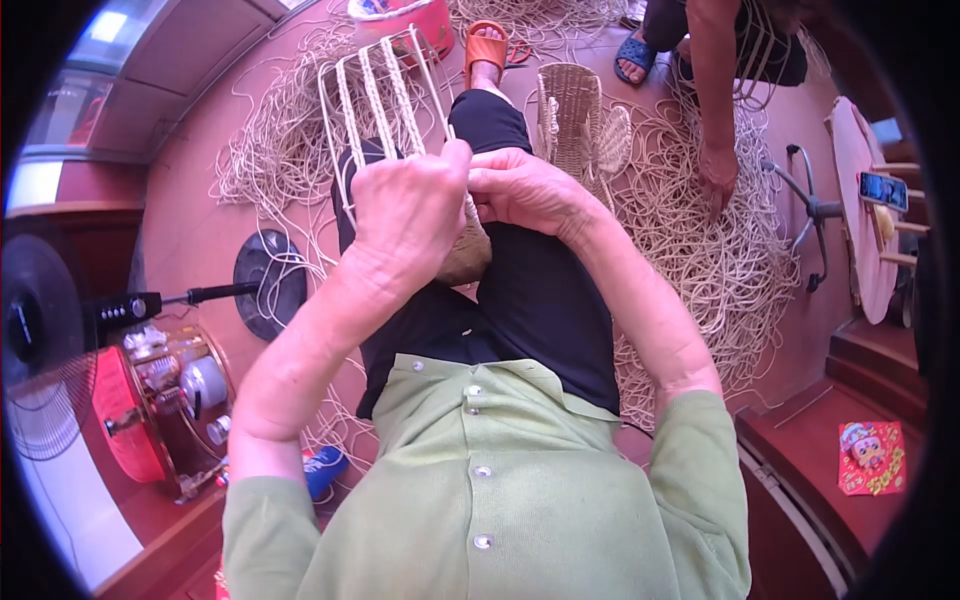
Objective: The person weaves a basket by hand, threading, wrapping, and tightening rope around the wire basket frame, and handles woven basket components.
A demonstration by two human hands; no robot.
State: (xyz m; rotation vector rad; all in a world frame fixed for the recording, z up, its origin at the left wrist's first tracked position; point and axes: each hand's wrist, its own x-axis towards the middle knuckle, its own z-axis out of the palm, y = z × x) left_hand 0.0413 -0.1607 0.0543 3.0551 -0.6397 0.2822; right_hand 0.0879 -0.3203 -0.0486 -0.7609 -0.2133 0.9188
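Above my lap is a wire frame [375, 95] partly wrapped with pale cord, its open bars pointing up and left. My left hand [408, 205] is closed in a fist round its lower part. Close beside it, my right hand [530, 192] has thumb and index finger pinched together at the frame's edge; what they hold is too small to make out. Below the hands a woven, brownish end [467, 255] of the piece shows between my thighs. The rest of its lower part is hidden by my hands.
Loose cord [700, 270] is heaped on the floor at right, where another person's hand [717, 178] reaches down. Woven pieces [568, 110] stand ahead. A fan [45, 320] is at left, a pink bucket [425, 28] at the top.
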